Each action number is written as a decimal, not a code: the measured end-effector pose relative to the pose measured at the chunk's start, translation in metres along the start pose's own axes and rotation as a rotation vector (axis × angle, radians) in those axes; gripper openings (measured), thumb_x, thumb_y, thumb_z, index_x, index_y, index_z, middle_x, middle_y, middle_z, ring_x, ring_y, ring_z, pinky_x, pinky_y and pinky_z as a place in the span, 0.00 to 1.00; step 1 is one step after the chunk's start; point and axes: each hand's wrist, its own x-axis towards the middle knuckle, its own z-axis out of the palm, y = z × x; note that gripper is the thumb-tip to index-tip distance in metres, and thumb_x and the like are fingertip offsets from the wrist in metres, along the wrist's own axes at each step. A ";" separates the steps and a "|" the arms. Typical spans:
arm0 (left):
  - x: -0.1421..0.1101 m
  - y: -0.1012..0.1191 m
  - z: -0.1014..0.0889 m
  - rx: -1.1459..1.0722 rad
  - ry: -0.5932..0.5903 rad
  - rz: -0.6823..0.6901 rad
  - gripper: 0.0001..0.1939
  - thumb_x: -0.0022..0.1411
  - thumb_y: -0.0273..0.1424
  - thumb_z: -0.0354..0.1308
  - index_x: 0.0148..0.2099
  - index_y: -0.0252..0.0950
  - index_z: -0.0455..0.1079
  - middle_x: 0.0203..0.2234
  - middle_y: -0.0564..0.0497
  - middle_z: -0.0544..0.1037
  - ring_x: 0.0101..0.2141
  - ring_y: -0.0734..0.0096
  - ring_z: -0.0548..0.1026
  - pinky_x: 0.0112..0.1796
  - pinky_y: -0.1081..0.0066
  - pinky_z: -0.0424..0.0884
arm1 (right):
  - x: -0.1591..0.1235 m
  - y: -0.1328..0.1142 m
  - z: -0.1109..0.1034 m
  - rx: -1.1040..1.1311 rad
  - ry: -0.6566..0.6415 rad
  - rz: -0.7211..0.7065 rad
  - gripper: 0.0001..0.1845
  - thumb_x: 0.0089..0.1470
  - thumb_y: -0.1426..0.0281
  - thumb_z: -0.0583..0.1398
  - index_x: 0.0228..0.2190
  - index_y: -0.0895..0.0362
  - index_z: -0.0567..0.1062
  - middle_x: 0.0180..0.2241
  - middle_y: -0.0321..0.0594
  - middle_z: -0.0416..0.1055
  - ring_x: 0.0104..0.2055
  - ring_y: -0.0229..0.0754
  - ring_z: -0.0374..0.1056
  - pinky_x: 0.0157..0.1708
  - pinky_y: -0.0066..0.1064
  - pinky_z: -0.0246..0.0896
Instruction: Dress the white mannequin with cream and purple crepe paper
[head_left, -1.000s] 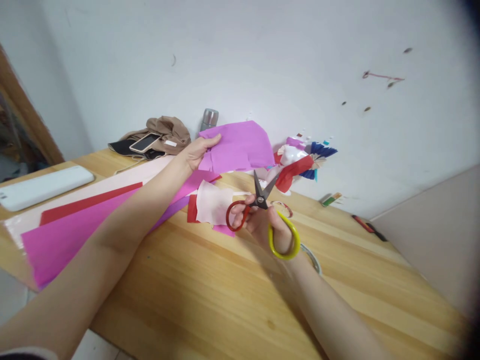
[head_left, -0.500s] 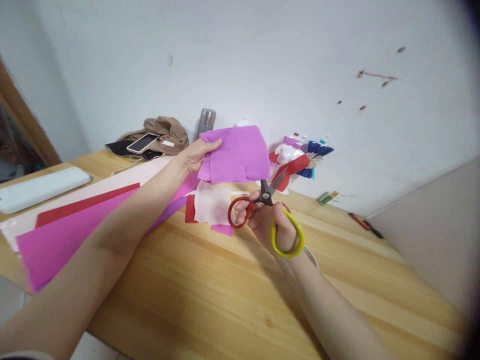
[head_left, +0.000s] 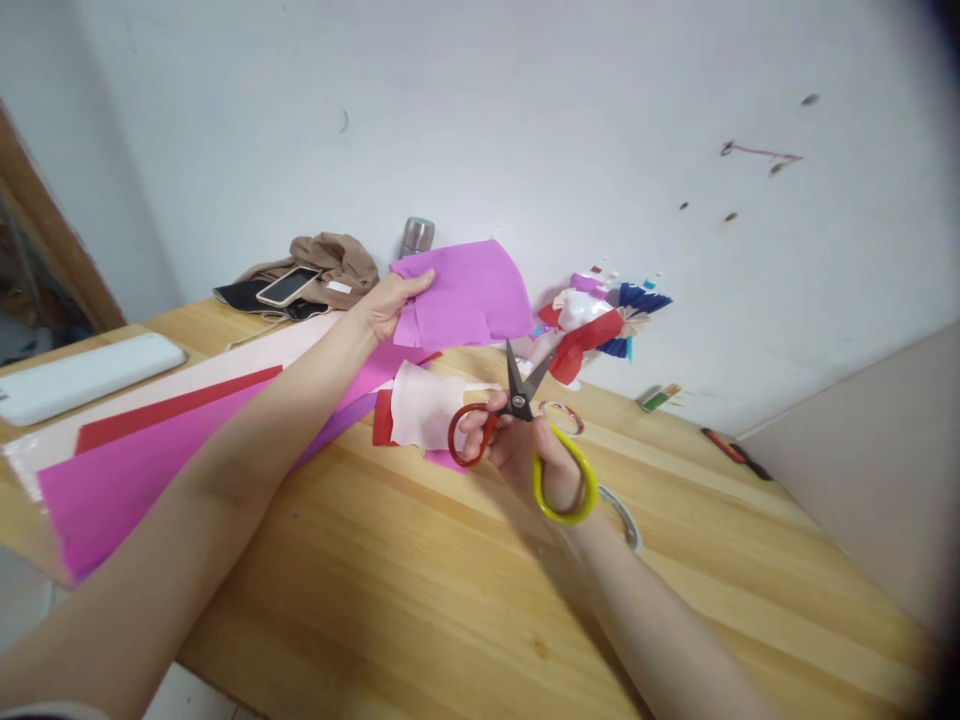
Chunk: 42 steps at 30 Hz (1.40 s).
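One purple sheet (head_left: 469, 300), flask (head_left: 418, 234) partly hidden

No legible text, labels, brands or numbers

The purple sheet (head_left: 472, 300) between my left fingers (head_left: 418, 284) looks like matt paper, smooth with a few soft creases. The scissors (head_left: 519, 402) in my right fingers (head_left: 497, 400) have dark metal blades and smooth, faintly glossy handles that look plastic. Under my arms the counter (head_left: 420, 570) is smooth grained wood with a low sheen. The brown cloth (head_left: 352, 262) is matt and rumpled; the bottle (head_left: 418, 234) has a shiny, metallic-looking top.
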 end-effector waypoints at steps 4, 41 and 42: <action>-0.002 0.002 0.002 0.003 -0.008 0.005 0.11 0.71 0.20 0.48 0.47 0.27 0.72 0.33 0.44 0.83 0.36 0.67 0.82 0.59 0.53 0.69 | 0.001 0.001 0.001 0.014 0.051 -0.005 0.23 0.54 0.47 0.62 0.41 0.51 0.70 0.36 0.42 0.78 0.30 0.46 0.74 0.29 0.39 0.68; -0.003 0.003 0.003 0.007 -0.002 -0.009 0.12 0.70 0.20 0.49 0.50 0.27 0.72 0.35 0.42 0.83 0.49 0.56 0.80 0.62 0.49 0.64 | 0.001 0.004 0.002 0.009 0.119 0.048 0.23 0.50 0.44 0.62 0.38 0.47 0.70 0.34 0.42 0.78 0.28 0.49 0.72 0.28 0.44 0.67; -0.003 0.002 0.002 0.004 -0.010 -0.009 0.12 0.70 0.20 0.49 0.50 0.26 0.72 0.35 0.41 0.83 0.48 0.57 0.80 0.62 0.49 0.64 | 0.001 0.004 0.003 0.016 0.116 0.045 0.23 0.50 0.44 0.63 0.38 0.47 0.70 0.34 0.41 0.78 0.28 0.49 0.72 0.28 0.43 0.67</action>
